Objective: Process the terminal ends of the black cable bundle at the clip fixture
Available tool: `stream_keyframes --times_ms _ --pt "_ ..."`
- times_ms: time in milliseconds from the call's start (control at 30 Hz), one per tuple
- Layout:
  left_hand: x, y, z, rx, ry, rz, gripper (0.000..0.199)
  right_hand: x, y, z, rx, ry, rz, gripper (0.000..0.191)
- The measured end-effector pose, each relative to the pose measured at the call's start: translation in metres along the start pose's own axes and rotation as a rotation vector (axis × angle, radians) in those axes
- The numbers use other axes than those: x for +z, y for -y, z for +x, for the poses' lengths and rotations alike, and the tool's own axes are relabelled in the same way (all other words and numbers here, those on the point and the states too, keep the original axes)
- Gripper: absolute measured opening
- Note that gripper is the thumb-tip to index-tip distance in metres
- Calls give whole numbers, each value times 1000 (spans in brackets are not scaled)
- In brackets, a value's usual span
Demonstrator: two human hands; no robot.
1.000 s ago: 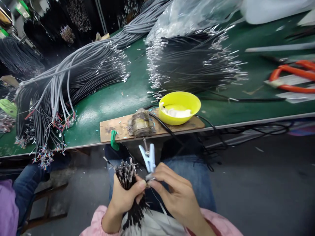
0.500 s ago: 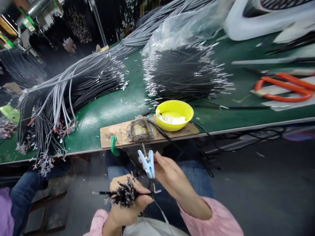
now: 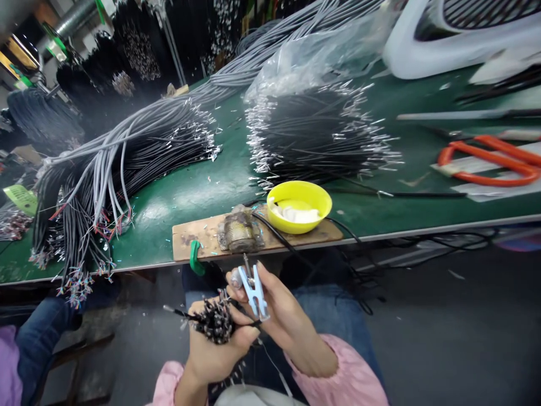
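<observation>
My left hand [image 3: 220,344] is wrapped round a bundle of black wires [image 3: 214,321] with bare silvery ends pointing up; one wire sticks out sideways across the hand. My right hand [image 3: 279,304] is curled beside a light blue clip [image 3: 254,293] fixed on a metal shaft below the motor-like part [image 3: 240,230]. Its fingers are bent behind the clip; what they hold, if anything, is hidden. That metal part sits on a wooden board [image 3: 190,237] at the table edge, beside a yellow bowl [image 3: 299,207] with white pieces inside.
Piles of black wires [image 3: 313,129] and grey cables [image 3: 110,135] lie on the green table [image 3: 228,169]. Orange-handled scissors [image 3: 486,160] lie at the right. A green clamp [image 3: 195,258] grips the board. Another person's leg [image 3: 46,332] shows at lower left.
My right hand has moved left and closer to my left hand, its fingers now curled behind the clip. The sideways wire in my left hand has tilted.
</observation>
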State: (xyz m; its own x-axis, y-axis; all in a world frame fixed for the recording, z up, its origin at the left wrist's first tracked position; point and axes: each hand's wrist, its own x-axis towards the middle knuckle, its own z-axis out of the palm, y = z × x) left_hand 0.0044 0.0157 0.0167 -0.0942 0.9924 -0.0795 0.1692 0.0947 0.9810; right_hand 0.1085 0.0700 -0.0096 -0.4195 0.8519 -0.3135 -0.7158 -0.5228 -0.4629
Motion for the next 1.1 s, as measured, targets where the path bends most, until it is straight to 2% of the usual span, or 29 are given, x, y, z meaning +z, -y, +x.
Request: stream_keyframes --times_ms 133,300,400,500,567,633,733,833,867,933,1000,1100 --pt "4 2 1 -24 4 -45 18 1 -1 -1 65 62 17 43" --pt "9 4 3 -30 -34 -100 25 -2 -1 -1 56 91 -25 45" --pt "9 8 -1 -49 -54 -128 27 -8 -2 -1 67 56 -49 44" --pt "7 15 -9 -94 -90 -155 26 -23 -8 -5 40 -44 -91 42" --pt "7 21 -14 -136 -126 -176 23 -37 -15 -11 -23 -118 -187 39" --pt "8 24 -16 -182 -173 -200 22 -51 -25 -21 -99 -134 -361 38" --pt "10 24 -14 -230 -283 -227 24 -64 -44 -37 -174 -57 -677 35" --pt "11 19 -7 -275 -419 -284 19 -67 -62 -51 -166 60 -885 61" --pt "10 17 -6 -285 -440 -335 19 -67 -67 -54 -164 30 -916 57" --pt "7 16 -5 -301 -399 -478 17 -69 -75 -60 -142 -13 -888 45" --pt "4 16 -6 -260 -263 -606 15 -73 -81 -63 -103 -64 -821 41" --pt "2 18 -9 -116 -43 -669 23 -81 -91 -62 -91 -228 -738 39"
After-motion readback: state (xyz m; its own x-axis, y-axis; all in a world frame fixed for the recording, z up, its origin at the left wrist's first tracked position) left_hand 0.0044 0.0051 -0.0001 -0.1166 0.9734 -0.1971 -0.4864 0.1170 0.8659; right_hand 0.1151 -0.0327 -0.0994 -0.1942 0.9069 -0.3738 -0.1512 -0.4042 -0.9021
